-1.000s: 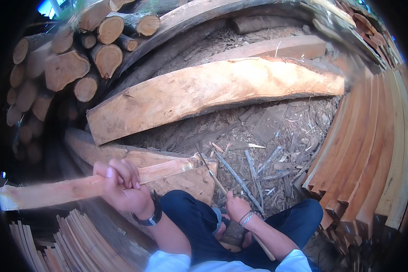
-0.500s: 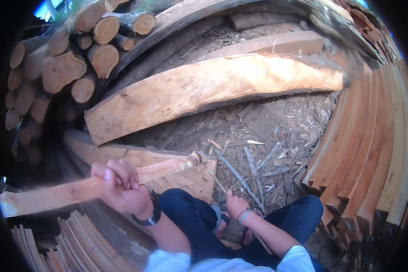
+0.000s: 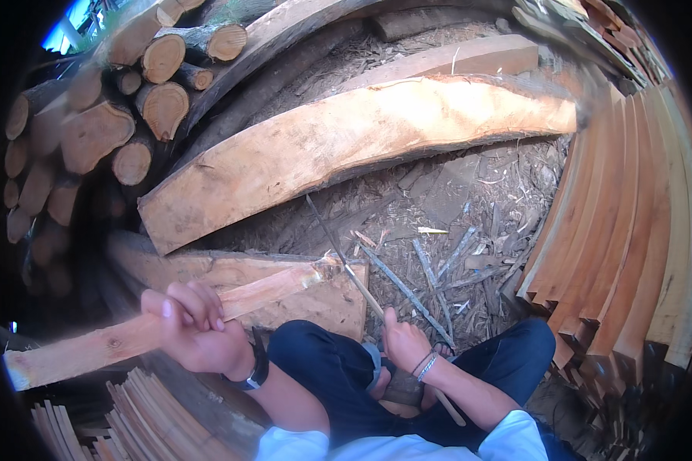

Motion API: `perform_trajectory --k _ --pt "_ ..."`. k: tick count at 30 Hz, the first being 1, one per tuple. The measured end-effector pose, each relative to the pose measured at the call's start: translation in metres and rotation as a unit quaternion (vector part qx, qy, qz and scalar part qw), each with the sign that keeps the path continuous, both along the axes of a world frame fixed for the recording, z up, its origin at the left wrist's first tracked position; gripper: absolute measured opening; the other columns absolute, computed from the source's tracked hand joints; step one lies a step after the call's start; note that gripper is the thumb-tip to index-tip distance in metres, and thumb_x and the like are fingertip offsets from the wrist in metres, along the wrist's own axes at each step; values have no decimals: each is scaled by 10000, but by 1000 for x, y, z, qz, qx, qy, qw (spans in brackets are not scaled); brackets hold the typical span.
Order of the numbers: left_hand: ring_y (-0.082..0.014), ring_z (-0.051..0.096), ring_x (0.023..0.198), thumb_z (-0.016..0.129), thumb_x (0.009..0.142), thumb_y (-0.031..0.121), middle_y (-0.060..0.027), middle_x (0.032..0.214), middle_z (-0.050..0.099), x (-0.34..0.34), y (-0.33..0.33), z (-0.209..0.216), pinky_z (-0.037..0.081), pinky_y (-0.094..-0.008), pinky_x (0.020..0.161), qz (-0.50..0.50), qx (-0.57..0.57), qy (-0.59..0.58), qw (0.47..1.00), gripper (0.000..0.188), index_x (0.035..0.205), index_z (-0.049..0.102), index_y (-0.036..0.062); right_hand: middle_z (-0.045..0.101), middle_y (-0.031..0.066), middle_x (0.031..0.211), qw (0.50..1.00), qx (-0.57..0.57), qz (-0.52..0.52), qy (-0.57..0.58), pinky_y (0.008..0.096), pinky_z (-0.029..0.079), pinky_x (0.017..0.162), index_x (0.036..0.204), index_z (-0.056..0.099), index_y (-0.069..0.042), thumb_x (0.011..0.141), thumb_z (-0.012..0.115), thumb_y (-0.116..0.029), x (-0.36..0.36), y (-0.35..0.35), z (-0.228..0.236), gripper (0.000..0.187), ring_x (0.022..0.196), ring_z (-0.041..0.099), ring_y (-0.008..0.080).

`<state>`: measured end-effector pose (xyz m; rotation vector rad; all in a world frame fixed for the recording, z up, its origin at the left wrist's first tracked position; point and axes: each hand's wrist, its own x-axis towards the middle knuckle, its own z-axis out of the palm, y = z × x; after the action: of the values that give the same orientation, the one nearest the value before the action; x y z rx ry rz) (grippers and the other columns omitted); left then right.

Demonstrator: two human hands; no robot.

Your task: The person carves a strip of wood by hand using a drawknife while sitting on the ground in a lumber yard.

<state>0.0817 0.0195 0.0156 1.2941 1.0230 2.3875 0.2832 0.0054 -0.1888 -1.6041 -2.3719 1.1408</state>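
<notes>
My left hand (image 3: 188, 326) is closed round a long pale wooden strip (image 3: 108, 342), gripping it near its middle. The strip slants across the left side; its rough, knotty end lies above a thick wooden slab (image 3: 300, 311), and I cannot tell if they touch. In my right hand (image 3: 406, 344) is a long-handled knife (image 3: 367, 294). Its light wooden handle runs back past my wrist. The narrow dark blade, seen nearly edge-on, points forward and left, close to the knotty end of the strip.
A large curved timber slab (image 3: 361, 146) lies ahead. Cut logs (image 3: 161, 107) are stacked at the far left. Sawn boards (image 3: 600, 253) fill the right side, with thinner slats (image 3: 154, 415) at the lower left. Sticks (image 3: 411, 288) and wood chips litter the ground between my knees and the slab.
The knife has swung so its dark blade now shows ahead of my right hand, by the strip's end. My left hand and the strip's near end have dropped slightly. The view has shifted a little.
</notes>
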Motion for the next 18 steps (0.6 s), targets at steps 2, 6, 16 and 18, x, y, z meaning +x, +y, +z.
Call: perform_trajectory --k 2,6,16,18 --pt "-70 210 387 361 884 153 7 493 264 5 3 -1 196 -202 369 -6 -4 -1 1000 218 687 275 115 623 262 731 1000 -6 22 -18 487 525 623 984 377 13 804 465 -68 7 -5 -43 217 698 640 410" --pt "-69 217 388 365 888 153 9 493 265 -4 1 -1 197 -207 374 -6 -1 0 1000 217 692 281 111 626 252 735 999 -1 28 -16 489 524 607 980 379 9 808 452 -55 2 -4 -40 197 686 639 408" --pt "-66 228 386 357 898 155 15 488 278 -8 1 -2 198 -210 383 -11 3 17 1000 207 703 302 112 621 250 718 999 -12 45 -13 478 520 604 1047 376 46 812 527 -119 4 -2 -39 325 691 635 403" --pt "-65 229 385 356 898 154 14 485 280 -6 0 -2 198 -211 383 -12 1 19 1000 207 703 303 112 626 233 698 1000 17 21 -8 481 524 600 999 380 18 816 466 -79 1 -4 -20 224 675 641 395"
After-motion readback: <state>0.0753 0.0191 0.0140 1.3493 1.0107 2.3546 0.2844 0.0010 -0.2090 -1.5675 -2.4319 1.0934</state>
